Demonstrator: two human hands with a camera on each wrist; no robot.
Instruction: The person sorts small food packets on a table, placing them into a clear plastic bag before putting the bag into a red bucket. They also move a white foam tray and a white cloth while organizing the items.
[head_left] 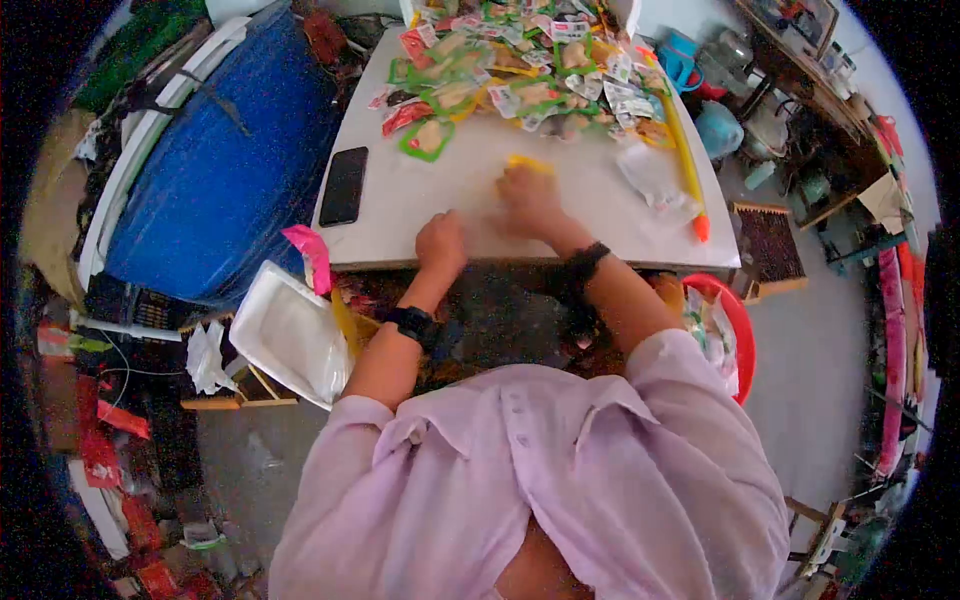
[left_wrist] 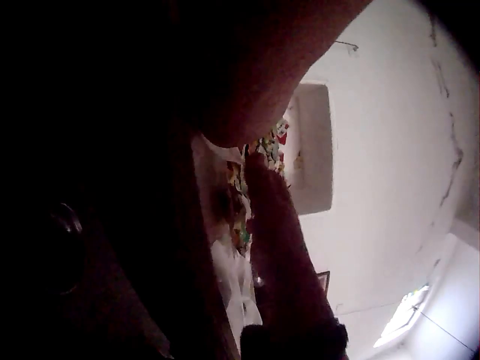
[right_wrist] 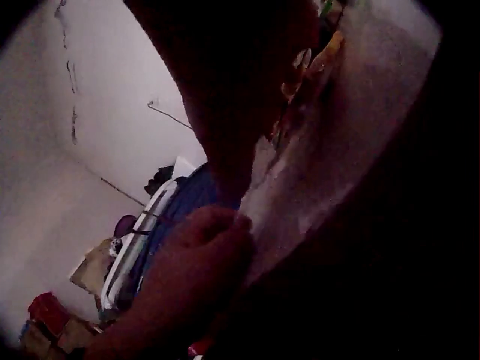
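Near the front of the white table point(head_left: 400, 190), my left hand point(head_left: 442, 243) is held with its fingers curled in and nothing visible in them. To its right and a little farther forward is my right hand point(head_left: 530, 205), blurred, gripping a small yellow packet point(head_left: 530, 163) that shows past its fingers. The right wrist view shows the left hand point(right_wrist: 206, 251) with its thumb against its bent fingers. In the left wrist view the right hand point(left_wrist: 268, 184) is dark, and its grip is hidden. Beyond both hands lies a heap of green-, yellow- and red-edged food packets point(head_left: 455, 95).
A black phone point(head_left: 344, 187) lies on the table's left side. Clear plastic point(head_left: 655, 180) and a yellow stick with an orange tip point(head_left: 685, 150) lie at the right. A white foam box point(head_left: 290, 320) stands front left, a red basin point(head_left: 740, 345) front right, a blue barrel point(head_left: 220, 160) far left.
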